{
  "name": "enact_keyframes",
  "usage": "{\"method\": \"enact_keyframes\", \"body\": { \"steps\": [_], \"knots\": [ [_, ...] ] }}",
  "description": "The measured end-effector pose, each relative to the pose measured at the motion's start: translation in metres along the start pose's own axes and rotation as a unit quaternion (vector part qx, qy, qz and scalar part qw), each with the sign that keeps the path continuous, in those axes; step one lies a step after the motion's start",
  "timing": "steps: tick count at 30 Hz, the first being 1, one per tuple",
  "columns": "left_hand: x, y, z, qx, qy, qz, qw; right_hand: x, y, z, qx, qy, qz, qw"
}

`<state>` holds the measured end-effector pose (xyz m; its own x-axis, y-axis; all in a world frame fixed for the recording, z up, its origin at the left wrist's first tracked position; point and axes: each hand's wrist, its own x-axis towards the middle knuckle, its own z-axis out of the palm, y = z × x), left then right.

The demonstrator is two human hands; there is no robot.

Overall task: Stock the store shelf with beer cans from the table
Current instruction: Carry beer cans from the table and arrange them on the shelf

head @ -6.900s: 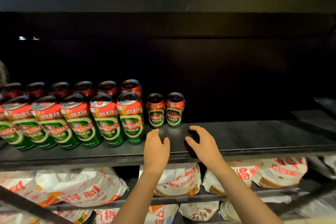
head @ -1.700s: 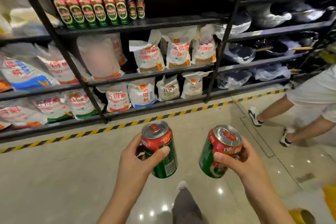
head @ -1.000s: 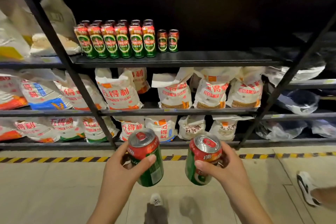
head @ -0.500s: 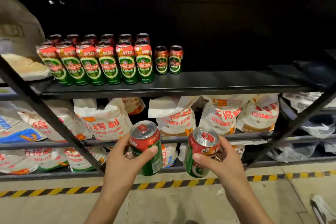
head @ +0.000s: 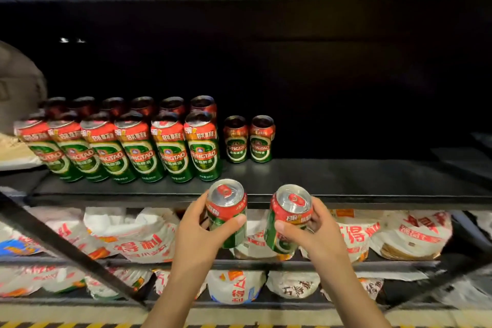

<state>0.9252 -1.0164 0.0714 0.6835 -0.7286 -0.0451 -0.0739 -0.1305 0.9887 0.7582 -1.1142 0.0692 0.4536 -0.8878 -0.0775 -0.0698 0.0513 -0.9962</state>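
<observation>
My left hand (head: 198,231) gripped one can (head: 227,212), my right hand (head: 316,231) another can (head: 288,218), fingers curled round each. I held both just before the shelf (head: 346,181) edge, near two short cans (head: 249,140) standing beside the tall cans (head: 127,152).

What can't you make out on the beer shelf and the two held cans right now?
- Rear tall cans, head view: bodies hidden by the front row.
- Back of the shelf: lost in darkness.
- Can in left hand and can in right hand: labels partly covered by fingers.
</observation>
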Motion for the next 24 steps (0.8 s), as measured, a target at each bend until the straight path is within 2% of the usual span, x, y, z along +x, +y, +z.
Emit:
{"method": "enact_keyframes", "body": {
  "steps": [10,24],
  "knots": [
    [0.071,-0.002,0.025,-0.012,0.001,0.01,1.0,0.081,-0.001,0.018,-0.003,0.001,-0.033,0.999],
    [0.109,-0.006,0.033,0.009,-0.034,0.044,0.998,0.116,0.007,0.033,-0.018,0.017,-0.074,0.997]
  ]
}}
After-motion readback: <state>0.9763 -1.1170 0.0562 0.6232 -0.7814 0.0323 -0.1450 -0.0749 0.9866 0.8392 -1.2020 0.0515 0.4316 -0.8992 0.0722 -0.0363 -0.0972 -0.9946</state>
